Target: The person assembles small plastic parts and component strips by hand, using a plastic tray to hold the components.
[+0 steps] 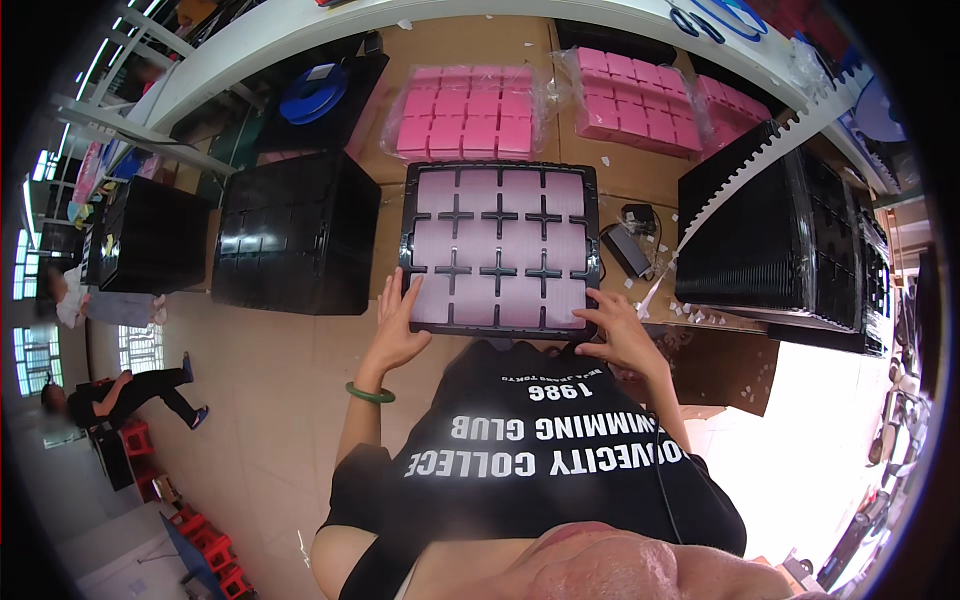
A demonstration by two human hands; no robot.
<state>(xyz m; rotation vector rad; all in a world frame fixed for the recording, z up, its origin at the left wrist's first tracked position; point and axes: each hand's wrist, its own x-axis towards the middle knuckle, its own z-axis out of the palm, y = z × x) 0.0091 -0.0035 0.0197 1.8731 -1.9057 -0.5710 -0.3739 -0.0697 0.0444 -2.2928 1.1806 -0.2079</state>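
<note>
A black plastic tray [497, 334] lies in front of me on the brown work surface. Pale pink sheet-like pieces [476, 236] fill its grid, with dark cross-shaped dividers showing between them. Gripping the tray's near left side is my left hand [398, 325], with fingers along the rim and thumb by the corner; a green bangle [370, 393] rings that wrist. My right hand [622, 332] holds the near right side, fingertips over the rim and thumb lower down. The undersides of both grips are hidden.
Bright pink slotted blocks [466, 112] in clear film lie beyond the tray, with more pink blocks [640, 100] to their right. Stacks of black trays stand left [295, 235] and right [750, 230]. A black power adapter [626, 250] lies beside scattered white scraps. A person [115, 395] sits far left.
</note>
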